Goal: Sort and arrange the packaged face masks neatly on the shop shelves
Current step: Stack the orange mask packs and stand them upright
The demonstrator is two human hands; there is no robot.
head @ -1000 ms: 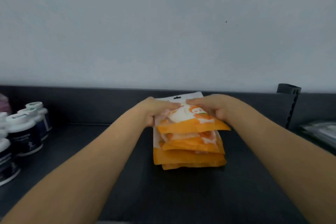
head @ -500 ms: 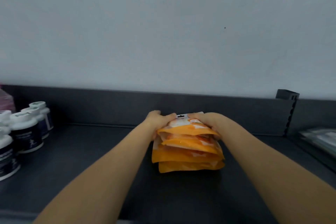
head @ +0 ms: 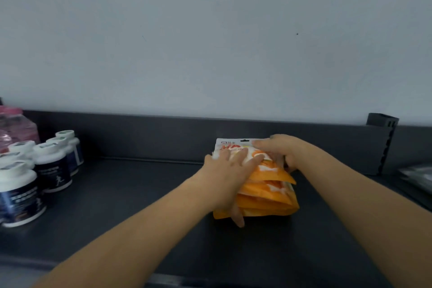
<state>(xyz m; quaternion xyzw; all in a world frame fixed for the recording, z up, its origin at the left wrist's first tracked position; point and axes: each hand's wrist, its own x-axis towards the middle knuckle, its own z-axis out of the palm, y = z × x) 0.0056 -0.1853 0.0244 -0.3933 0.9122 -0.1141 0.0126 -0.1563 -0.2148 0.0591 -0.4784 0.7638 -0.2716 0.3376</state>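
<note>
A stack of several orange and white face mask packets (head: pixel 268 196) lies on the dark shelf (head: pixel 140 194), close to its back wall. My left hand (head: pixel 228 173) lies flat on top of the stack with straight fingers spread, its thumb down along the stack's left front edge. My right hand (head: pixel 280 149) is at the stack's far right corner, fingers laid over the top packet's white end and thumb down its right side. The packets fan out slightly, their front edges stepped.
Several white-capped dark bottles (head: pixel 46 168) stand in rows at the left, with a pink-wrapped pack (head: pixel 14 126) behind them. A black shelf bracket (head: pixel 383 140) stands at the right, and grey packets (head: pixel 416 177) lie beyond it.
The stack has shifted right and back toward the shelf wall. My left hand moved from the stack's far end onto its top and now lies flat there.
</note>
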